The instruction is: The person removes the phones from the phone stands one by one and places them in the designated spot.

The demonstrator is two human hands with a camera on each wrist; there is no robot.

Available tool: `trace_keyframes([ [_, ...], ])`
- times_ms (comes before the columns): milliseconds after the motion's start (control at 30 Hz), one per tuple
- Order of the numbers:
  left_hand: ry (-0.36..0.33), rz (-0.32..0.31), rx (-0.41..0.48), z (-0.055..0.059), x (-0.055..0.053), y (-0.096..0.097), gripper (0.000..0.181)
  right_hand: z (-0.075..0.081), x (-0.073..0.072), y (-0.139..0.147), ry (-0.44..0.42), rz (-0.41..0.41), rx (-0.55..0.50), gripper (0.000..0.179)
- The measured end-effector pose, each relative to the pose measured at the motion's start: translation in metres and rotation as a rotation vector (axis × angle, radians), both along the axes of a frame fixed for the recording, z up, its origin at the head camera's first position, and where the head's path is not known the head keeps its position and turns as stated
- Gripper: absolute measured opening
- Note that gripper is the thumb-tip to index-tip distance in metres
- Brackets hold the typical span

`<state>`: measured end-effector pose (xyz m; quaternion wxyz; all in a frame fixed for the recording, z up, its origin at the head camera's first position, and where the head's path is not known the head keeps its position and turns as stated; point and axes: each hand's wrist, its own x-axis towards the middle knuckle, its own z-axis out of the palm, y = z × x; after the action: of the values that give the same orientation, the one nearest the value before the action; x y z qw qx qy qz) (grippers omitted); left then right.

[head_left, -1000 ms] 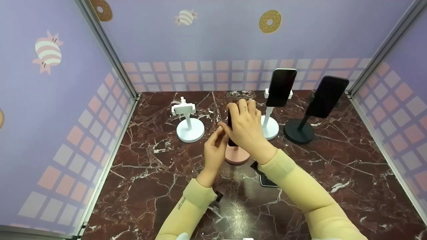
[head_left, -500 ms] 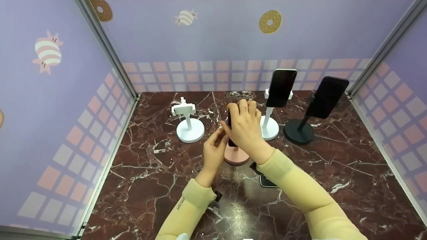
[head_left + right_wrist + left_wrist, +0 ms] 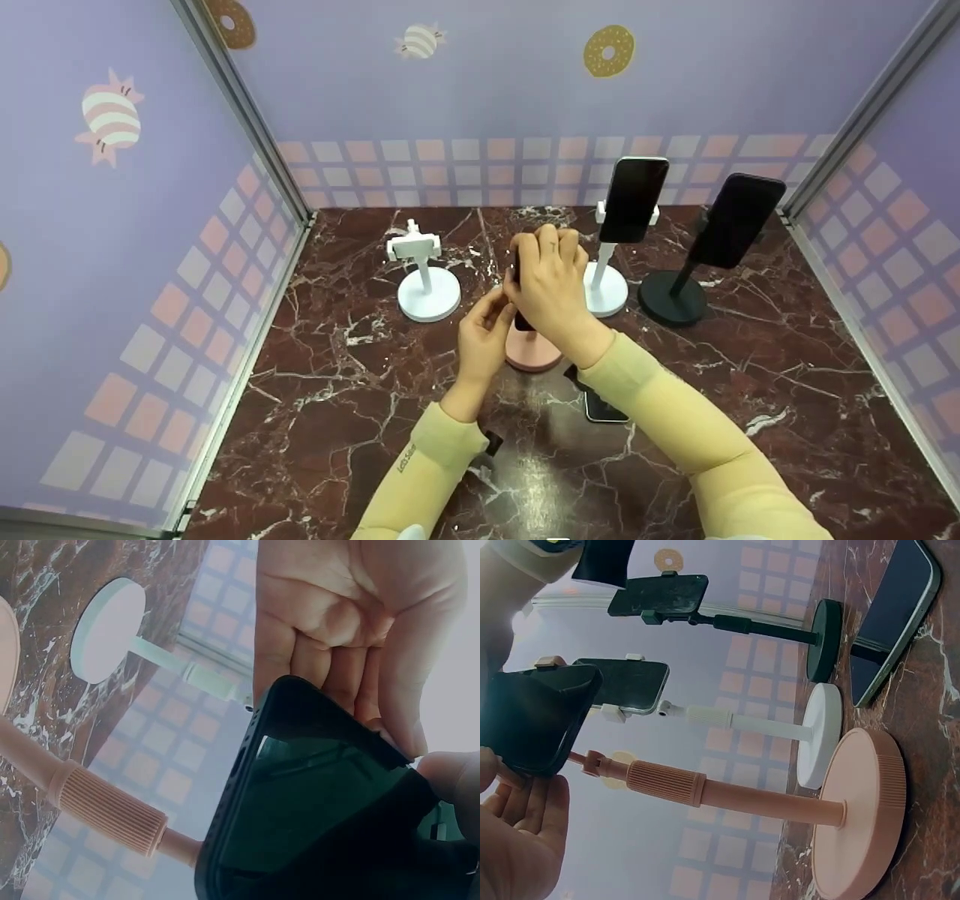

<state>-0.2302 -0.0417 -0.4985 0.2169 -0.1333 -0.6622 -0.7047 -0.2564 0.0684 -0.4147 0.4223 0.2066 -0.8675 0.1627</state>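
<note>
Both hands on it! My L hand (image 3: 482,345) pinched the blk phone (image 3: 532,720) at its edge, R hand (image 3: 553,285) gripped it fr. above; it sat atop the pink stand (image 3: 533,352), nr a white stand (image 3: 609,291), on the desk (image 3: 337,450).

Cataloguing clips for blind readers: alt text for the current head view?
The right hand grips a dark phone atop a pink stand, the left hand at the phone's edge. To the right, a white stand and black stand hold phones; at left, a phoneless stand.

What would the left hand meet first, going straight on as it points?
The left hand would probably meet the glossy black rectangular phone on the pink round-based stand first; depth is unclear.
</note>
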Motion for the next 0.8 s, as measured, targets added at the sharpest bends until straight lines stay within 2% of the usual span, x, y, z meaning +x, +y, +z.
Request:
trace_keyframes([
  [233,-0.013,0.013,0.011,0.0041,0.0001,0.0014,0.027,-0.0004,-0.0036,0.0016,0.031,0.015,-0.002,0.037],
  [400,-0.015,0.020,0.029,0.0055,0.0018,0.0034,0.027,0.0005,-0.0032,0.0036,0.019,0.029,-0.008,0.037],
  [800,-0.036,0.038,0.045,0.0056,0.0039,0.0046,0.029,-0.0018,-0.0040,0.0038,0.038,0.059,-0.002,0.037],
])
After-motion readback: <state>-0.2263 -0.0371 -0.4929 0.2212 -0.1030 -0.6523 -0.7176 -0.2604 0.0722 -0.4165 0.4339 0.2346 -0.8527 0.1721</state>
